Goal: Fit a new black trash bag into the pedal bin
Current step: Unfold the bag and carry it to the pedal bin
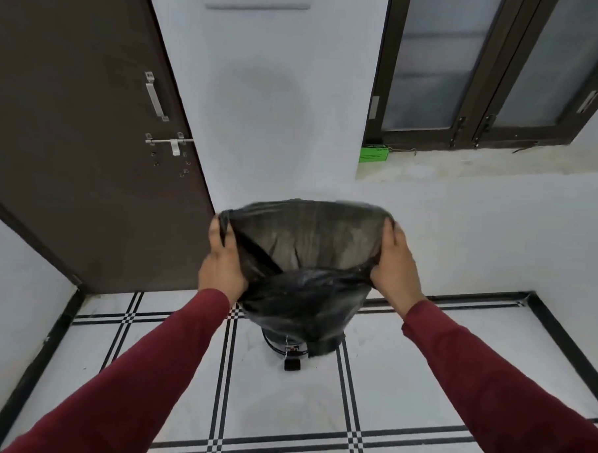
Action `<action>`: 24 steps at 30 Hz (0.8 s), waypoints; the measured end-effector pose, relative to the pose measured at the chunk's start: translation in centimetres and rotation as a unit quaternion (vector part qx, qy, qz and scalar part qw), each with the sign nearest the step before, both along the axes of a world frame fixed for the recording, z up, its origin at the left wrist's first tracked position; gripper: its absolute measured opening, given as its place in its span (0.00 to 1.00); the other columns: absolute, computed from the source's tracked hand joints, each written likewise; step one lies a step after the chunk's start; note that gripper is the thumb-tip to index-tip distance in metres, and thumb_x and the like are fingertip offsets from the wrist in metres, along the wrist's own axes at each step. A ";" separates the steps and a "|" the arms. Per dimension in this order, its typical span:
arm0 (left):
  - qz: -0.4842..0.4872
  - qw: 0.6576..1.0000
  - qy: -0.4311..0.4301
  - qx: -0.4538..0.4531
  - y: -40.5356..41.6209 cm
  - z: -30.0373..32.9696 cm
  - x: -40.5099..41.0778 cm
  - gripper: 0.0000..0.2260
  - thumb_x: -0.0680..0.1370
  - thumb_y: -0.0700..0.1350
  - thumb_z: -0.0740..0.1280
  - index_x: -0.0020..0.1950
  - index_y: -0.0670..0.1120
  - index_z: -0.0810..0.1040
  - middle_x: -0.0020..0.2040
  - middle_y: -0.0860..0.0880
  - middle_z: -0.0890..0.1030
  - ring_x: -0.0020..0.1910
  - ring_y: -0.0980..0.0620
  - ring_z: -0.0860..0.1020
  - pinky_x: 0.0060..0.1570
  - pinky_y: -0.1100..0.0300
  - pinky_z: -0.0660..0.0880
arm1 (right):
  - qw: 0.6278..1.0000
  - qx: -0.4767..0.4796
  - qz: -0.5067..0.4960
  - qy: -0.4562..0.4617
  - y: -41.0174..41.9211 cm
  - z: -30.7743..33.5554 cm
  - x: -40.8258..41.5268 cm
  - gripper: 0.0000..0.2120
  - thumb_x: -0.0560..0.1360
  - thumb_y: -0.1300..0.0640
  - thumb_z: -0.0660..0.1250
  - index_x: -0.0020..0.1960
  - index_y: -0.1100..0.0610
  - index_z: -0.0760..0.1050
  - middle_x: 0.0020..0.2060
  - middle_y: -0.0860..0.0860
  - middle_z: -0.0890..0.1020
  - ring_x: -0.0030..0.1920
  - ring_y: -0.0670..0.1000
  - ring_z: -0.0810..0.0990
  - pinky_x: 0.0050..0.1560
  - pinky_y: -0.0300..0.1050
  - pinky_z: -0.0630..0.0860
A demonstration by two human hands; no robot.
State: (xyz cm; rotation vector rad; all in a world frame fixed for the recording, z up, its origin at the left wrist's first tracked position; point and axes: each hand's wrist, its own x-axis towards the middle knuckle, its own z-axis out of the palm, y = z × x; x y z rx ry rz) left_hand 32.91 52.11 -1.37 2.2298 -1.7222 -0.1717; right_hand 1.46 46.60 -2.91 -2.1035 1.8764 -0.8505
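Left hand [222, 264] gripping one side of the black trash bag [303, 260] at its mouth. Right hand [397, 265] gripping the other side. Bag held wide open in the air, right above the pedal bin [287, 349] on the tiled floor [282, 414]. Bin mostly hidden under the bag; only its base and pedal [292, 364] showing.

Next, probably: lower slowly. Keep the mouth stretched wide. Push the bottom in first, then fold the edge over the rim.

Two hands: left hand [222, 264], right hand [398, 265]; one trash bag [303, 257]; one pedal bin [287, 347].
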 end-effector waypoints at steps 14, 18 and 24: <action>-0.003 0.989 0.064 0.132 0.1 -3.6 -0.5 0.57 0.67 0.36 0.74 0.83 0.49 0.37 0.81 0.52 0.30 0.53 0.37 0.81 0.53 0.49 0.80 | 0.952 0.294 -0.007 -0.087 -1.9 -3.5 -2.0 0.32 0.65 0.58 0.74 0.68 0.60 0.73 0.57 0.59 0.80 0.56 0.59 0.81 0.52 0.43 0.76; 0.027 0.984 0.140 0.103 -1.0 -3.1 -1.7 0.59 0.65 0.38 0.76 0.83 0.49 0.36 0.81 0.53 0.30 0.58 0.35 0.80 0.54 0.48 0.81 | 0.944 0.272 -0.012 -0.187 -2.1 -3.4 -0.9 0.34 0.65 0.60 0.78 0.69 0.57 0.73 0.56 0.54 0.83 0.56 0.56 0.82 0.58 0.47 0.79; 0.059 0.990 0.110 0.062 -1.6 -4.3 -2.2 0.54 0.69 0.38 0.74 0.84 0.49 0.41 0.83 0.47 0.35 0.54 0.34 0.81 0.52 0.48 0.79 | 0.974 0.196 0.091 -0.073 -3.3 -4.7 -1.0 0.30 0.71 0.63 0.71 0.69 0.45 0.71 0.49 0.52 0.83 0.47 0.55 0.81 0.49 0.45 0.78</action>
